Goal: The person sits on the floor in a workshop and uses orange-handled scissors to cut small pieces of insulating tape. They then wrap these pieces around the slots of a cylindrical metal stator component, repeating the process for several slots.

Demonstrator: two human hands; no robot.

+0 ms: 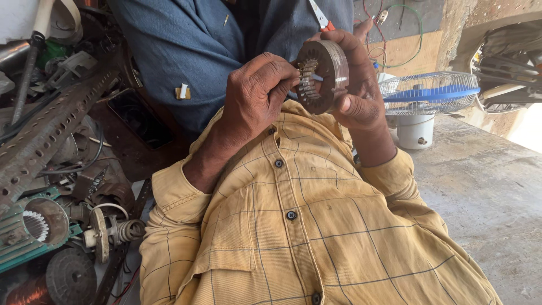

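Two hands meet over a round metal stator [323,75], held up in front of the chest of a yellow checked shirt [305,226]. The right hand [361,85] is wrapped around the stator's far rim and back, grasping it so that its slotted inner bore faces left. The left hand [257,93] is clenched at the bore, its fingertips [291,79] pinched against the teeth on the near-left side; whether they pinch something small there cannot be told. Beyond the hands sits another person in a blue shirt [186,45], with a small white scrap [182,91] lying on the cloth. On the right, a concrete desk [485,192] carries a white fan base [415,131] topped by a wire fan guard [429,93] with a blue band. Red and green wires [403,34] hang on the wall at the far right. On the left is a heap of parts: a long perforated steel angle [45,135] slants across it, a green motor housing [31,226] at the near left holds a toothed stator core in its open end, a rotor shaft [113,231] with a disc and a coil lies just right of it, and a copper winding [25,293] shows at the near edge.
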